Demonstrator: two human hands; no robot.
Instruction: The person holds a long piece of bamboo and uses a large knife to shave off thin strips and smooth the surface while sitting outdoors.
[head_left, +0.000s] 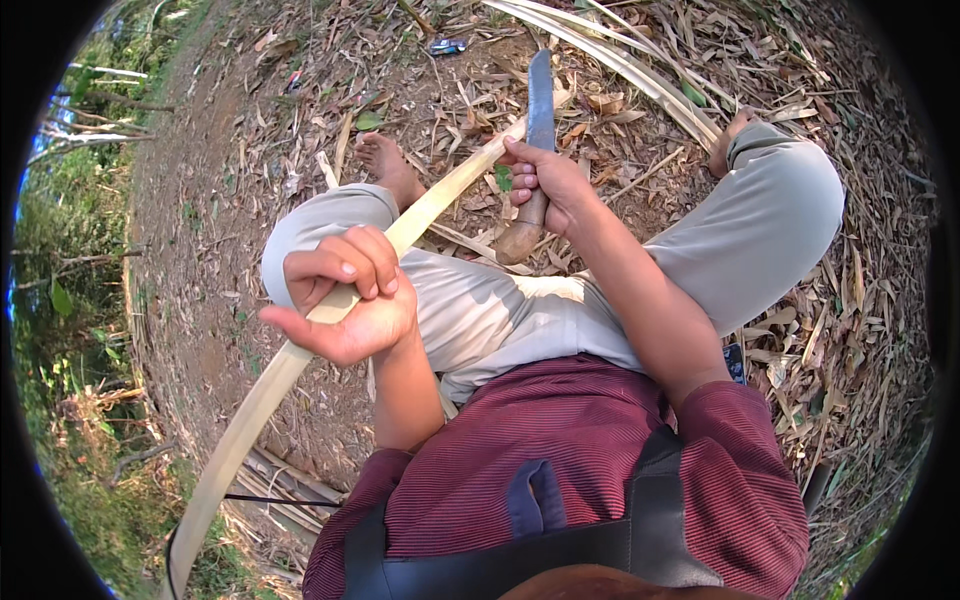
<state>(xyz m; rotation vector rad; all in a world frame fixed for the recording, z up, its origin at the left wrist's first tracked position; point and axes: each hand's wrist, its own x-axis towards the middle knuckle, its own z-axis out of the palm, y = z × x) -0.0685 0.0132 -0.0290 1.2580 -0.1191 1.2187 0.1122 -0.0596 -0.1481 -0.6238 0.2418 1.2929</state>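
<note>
A long, pale split-bamboo strip [445,192] runs slantwise across my lap, from the lower left up toward the middle. My left hand [350,295] is closed around it, fingers curled over the top and the thumb pointing left. In my right hand [550,183] is a machete [540,100], gripped by its brown wooden handle with the dark blade pointing away from me. The right thumb lies at the strip's far end, where the strip meets the side of the blade near the handle.
I sit on leaf-strewn ground [230,200], legs bent and feet bare. More pale strips [640,70] lie at the far right, and others [290,490] at the near left. A small blue packet [447,47] lies far ahead. Green plants [70,270] stand along the left.
</note>
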